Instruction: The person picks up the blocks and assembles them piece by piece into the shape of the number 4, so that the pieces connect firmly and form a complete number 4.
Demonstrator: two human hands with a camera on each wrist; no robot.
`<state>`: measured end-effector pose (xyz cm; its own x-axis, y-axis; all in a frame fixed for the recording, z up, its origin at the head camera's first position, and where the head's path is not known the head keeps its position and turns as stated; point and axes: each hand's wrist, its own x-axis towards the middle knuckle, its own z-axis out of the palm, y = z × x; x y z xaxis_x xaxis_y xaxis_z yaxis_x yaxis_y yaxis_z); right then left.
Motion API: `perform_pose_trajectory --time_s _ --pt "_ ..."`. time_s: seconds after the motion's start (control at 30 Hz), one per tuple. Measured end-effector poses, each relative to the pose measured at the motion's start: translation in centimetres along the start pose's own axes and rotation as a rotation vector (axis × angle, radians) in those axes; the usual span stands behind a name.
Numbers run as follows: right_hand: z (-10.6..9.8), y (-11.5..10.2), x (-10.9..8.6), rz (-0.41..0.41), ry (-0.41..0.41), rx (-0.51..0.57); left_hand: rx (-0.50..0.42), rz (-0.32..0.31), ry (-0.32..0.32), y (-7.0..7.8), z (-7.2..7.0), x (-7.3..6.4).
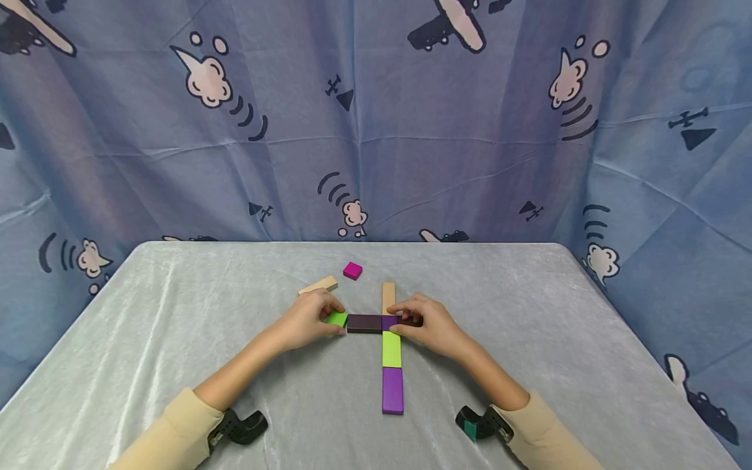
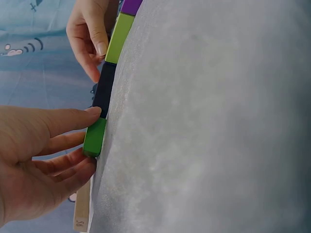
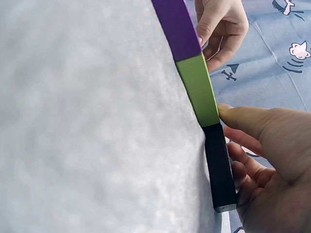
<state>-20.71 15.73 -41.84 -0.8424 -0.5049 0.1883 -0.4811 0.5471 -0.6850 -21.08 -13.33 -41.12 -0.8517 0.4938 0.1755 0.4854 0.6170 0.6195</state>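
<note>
A green block (image 1: 337, 318) lies between the thumb and fingers of my left hand (image 1: 308, 318), at the left end of a dark brown block (image 1: 364, 324). In the left wrist view, that thumb's tip reaches the seam between the green block (image 2: 95, 137) and the dark block (image 2: 104, 90). My right hand (image 1: 431, 324) holds a second dark brown block (image 1: 416, 321) between thumb and fingers, partly hiding it. Its thumb tip overlaps the small purple square (image 1: 388, 322) at the crossing. Below the square run a lime-green block (image 1: 391, 349) and a long purple block (image 1: 393, 390); above stands a pale wooden block (image 1: 388, 297).
A loose magenta block (image 1: 352, 271) lies behind the row. Another pale wooden block (image 1: 319, 284) lies slanted just beyond my left hand. The grey cloth-covered table (image 1: 499, 281) ends at a blue patterned curtain (image 1: 376, 130). Each wrist wears a black camera band (image 1: 237, 427).
</note>
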Motion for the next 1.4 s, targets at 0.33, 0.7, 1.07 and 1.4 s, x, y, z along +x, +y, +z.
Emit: perform_pose_trajectory --time_s 0.33,0.7,1.07,1.4 --pt "0.0 -0.1 0.0 0.002 -0.001 0.0 -0.008 -0.012 -0.001 0.1 0.1 0.0" --pt "0.0 0.1 0.0 0.02 -0.001 -0.003 -0.006 -0.015 -0.002 0.0 0.3 0.1" --pt "0.0 0.0 0.0 0.022 0.0 0.002 0.013 0.003 0.002 0.3 -0.2 0.2" --pt "0.0 0.1 0.0 0.016 -0.003 0.013 0.001 -0.011 0.006 0.4 -1.1 0.6"
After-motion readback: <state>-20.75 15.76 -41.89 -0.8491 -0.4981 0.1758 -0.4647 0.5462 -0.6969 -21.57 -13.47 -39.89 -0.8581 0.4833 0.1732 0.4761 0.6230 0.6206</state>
